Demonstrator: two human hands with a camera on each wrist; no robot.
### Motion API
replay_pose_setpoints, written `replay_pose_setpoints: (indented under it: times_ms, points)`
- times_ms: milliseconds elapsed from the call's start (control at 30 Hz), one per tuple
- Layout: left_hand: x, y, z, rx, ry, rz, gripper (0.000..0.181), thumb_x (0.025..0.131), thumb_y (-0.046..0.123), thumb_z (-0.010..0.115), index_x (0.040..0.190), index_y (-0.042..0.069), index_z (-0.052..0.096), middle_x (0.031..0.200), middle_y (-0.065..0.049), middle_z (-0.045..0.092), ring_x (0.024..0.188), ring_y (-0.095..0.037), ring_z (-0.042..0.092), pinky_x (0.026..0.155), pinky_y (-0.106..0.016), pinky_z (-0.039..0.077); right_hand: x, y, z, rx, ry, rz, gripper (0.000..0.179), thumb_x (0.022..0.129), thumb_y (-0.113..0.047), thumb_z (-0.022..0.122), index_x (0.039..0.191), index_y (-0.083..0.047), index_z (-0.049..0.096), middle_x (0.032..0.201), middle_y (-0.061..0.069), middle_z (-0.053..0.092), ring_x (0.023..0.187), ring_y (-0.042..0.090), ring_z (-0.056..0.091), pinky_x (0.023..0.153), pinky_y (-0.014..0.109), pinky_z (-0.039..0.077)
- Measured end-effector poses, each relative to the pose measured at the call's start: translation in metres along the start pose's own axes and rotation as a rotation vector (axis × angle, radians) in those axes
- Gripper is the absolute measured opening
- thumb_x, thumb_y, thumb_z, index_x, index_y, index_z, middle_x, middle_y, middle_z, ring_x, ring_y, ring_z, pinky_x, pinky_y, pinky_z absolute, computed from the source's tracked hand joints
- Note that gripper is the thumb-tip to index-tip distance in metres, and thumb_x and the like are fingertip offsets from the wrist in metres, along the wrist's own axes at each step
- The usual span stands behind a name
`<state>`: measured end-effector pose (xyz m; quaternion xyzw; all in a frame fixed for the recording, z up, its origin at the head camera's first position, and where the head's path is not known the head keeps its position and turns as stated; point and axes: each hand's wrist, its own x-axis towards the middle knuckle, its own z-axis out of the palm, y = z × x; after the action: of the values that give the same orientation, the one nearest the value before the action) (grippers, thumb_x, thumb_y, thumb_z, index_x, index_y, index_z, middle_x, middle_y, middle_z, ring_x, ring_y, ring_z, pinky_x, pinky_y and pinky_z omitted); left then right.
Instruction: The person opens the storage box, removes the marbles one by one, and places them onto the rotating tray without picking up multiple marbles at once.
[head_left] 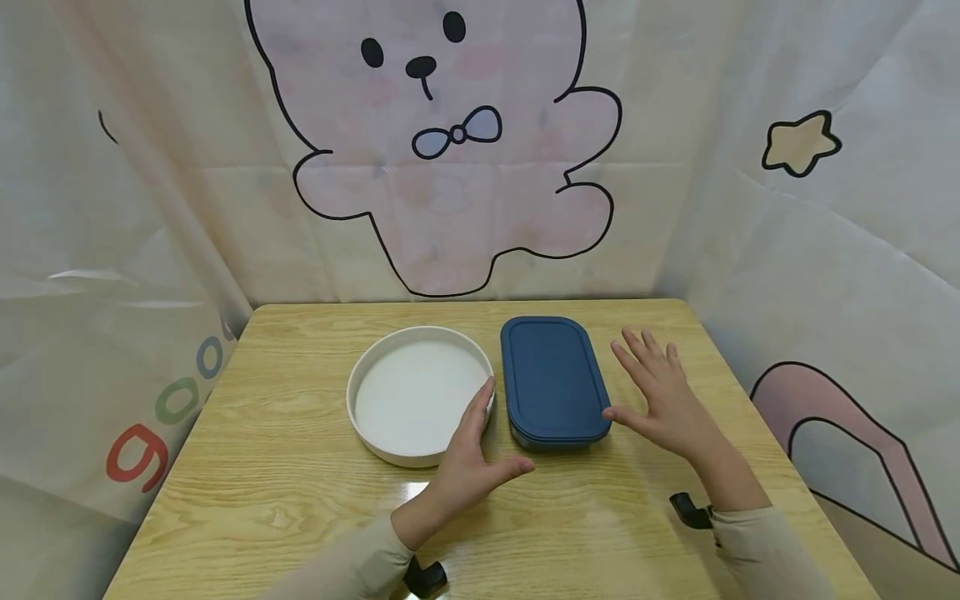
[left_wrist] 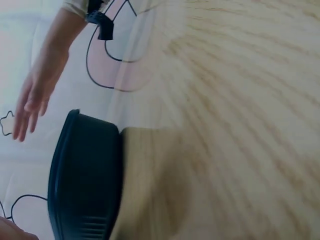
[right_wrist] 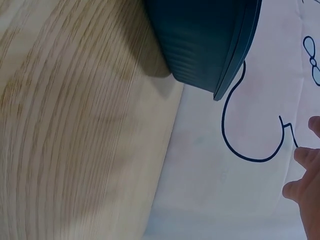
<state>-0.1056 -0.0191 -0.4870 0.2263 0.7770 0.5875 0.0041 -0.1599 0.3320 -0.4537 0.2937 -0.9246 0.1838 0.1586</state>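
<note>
A dark blue lidded food container (head_left: 555, 379) lies lengthwise on the table, its lid on. To its left is a round, white, shallow dish (head_left: 420, 392) with a low rim. My left hand (head_left: 468, 467) hovers at the dish's right edge, fingers extended and thumb spread toward the container. On the other side, my right hand (head_left: 660, 400) is held with fingers spread, its thumb overlapping the container's lower right corner in the head view. Nothing is in either hand. The container's side wall (left_wrist: 87, 175) shows in the left wrist view, and again from the right wrist.
Both things stand on a light wood-grain table (head_left: 300, 500). A pale curtain (head_left: 210, 192) with cartoon drawings hangs behind the table and along both sides. Each wrist wears a small black mount (head_left: 690, 511).
</note>
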Motion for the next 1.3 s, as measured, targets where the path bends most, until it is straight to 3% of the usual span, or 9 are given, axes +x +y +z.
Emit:
replay_pose_setpoints:
  times_ms: [233, 433, 667, 800, 933, 1167, 1300]
  points:
    - [0.001, -0.009, 0.011, 0.000, -0.027, -0.068, 0.116, 0.082, 0.043, 0.087, 0.165, 0.035, 0.006, 0.172, -0.001, 0.012, 0.158, -0.020, 0.012, 0.124, -0.055, 0.025, 0.004, -0.011, 0.003, 0.030, 0.004, -0.046, 0.100, 0.087, -0.052, 0.078, 0.163, -0.009, 0.029, 0.169, 0.019, 0.019, 0.158, 0.040, 0.005, 0.124, 0.066, -0.004]
    - [0.006, -0.020, 0.019, -0.022, -0.033, -0.094, 0.116, 0.083, 0.045, 0.085, 0.165, 0.035, 0.004, 0.173, -0.003, 0.008, 0.159, -0.023, 0.010, 0.124, -0.057, 0.025, 0.007, -0.018, 0.007, 0.048, -0.024, -0.059, 0.101, 0.084, -0.046, 0.082, 0.162, -0.008, 0.030, 0.168, 0.020, 0.024, 0.158, 0.039, 0.009, 0.124, 0.066, 0.003]
    - [0.010, -0.031, 0.029, -0.043, -0.034, -0.101, 0.125, 0.082, 0.050, 0.085, 0.167, 0.022, -0.002, 0.174, -0.004, 0.002, 0.159, -0.020, 0.005, 0.125, -0.056, 0.021, 0.011, -0.031, 0.013, 0.077, -0.031, -0.105, 0.097, 0.081, -0.039, 0.086, 0.159, -0.006, 0.038, 0.167, 0.017, 0.030, 0.157, 0.038, 0.016, 0.125, 0.064, 0.011]
    - [0.013, -0.035, 0.034, -0.049, -0.048, -0.137, 0.127, 0.083, 0.055, 0.083, 0.166, 0.019, -0.006, 0.173, 0.000, -0.003, 0.158, -0.018, 0.002, 0.126, -0.054, 0.019, 0.011, -0.038, 0.017, 0.075, -0.046, -0.119, 0.095, 0.082, -0.041, 0.086, 0.158, -0.009, 0.040, 0.165, 0.016, 0.034, 0.156, 0.036, 0.021, 0.126, 0.060, 0.015]
    - [0.015, -0.036, 0.038, -0.049, -0.055, -0.175, 0.127, 0.083, 0.057, 0.081, 0.166, 0.015, -0.007, 0.173, -0.004, -0.004, 0.158, -0.020, 0.002, 0.126, -0.054, 0.020, 0.010, -0.045, 0.021, 0.076, -0.064, -0.130, 0.091, 0.082, -0.040, 0.086, 0.157, -0.009, 0.043, 0.163, 0.016, 0.038, 0.154, 0.037, 0.026, 0.125, 0.058, 0.019]
    - [0.020, -0.040, 0.044, -0.050, -0.030, -0.220, 0.123, 0.085, 0.037, 0.086, 0.165, 0.008, -0.003, 0.173, -0.011, 0.001, 0.158, -0.025, 0.006, 0.126, -0.052, 0.021, 0.010, -0.051, 0.034, 0.074, -0.102, -0.110, 0.086, 0.081, -0.038, 0.086, 0.154, -0.010, 0.048, 0.161, 0.012, 0.042, 0.148, 0.040, 0.037, 0.124, 0.051, 0.028]
    - [0.024, -0.044, 0.047, -0.048, -0.009, -0.235, 0.122, 0.084, 0.033, 0.087, 0.165, 0.007, 0.000, 0.172, -0.012, 0.004, 0.158, -0.027, 0.009, 0.126, -0.052, 0.022, 0.010, -0.052, 0.040, 0.093, -0.106, -0.114, 0.082, 0.081, -0.037, 0.086, 0.150, -0.009, 0.053, 0.159, 0.011, 0.046, 0.146, 0.041, 0.040, 0.121, 0.056, 0.031]
